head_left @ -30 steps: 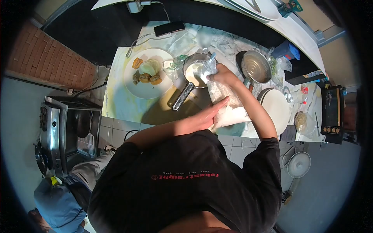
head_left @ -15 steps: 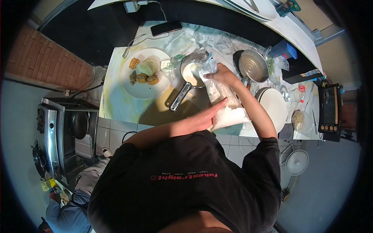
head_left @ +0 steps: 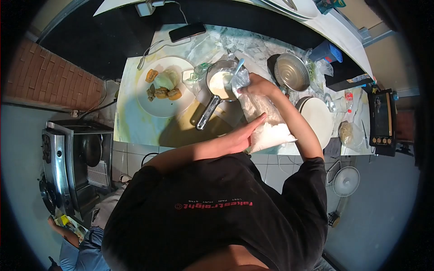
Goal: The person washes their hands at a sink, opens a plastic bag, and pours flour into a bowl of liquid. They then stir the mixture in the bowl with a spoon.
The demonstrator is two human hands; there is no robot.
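Observation:
A clear plastic bag (head_left: 266, 113) of white powder slants over the counter, its neck beside a saucepan (head_left: 209, 113) that holds something pale. My right hand (head_left: 258, 86) is wrapped round the neck of the bag. Flat against the bag's lower side lies my left hand (head_left: 246, 135), fingers stretched out, supporting it without a grip. To the left, a white plate (head_left: 158, 107) holds browned pieces and a pale green piece of food.
A metal pot (head_left: 291, 72) and a round white lid or plate (head_left: 316, 119) stand to the right. A phone (head_left: 187, 31) lies at the back. At lower left, a co-worker (head_left: 83, 248) is near a stove (head_left: 58, 167).
The view has shifted slightly. The bag stays between my hands with its powder end a little further right. The co-worker's arm at lower left has reached out toward the stove side.

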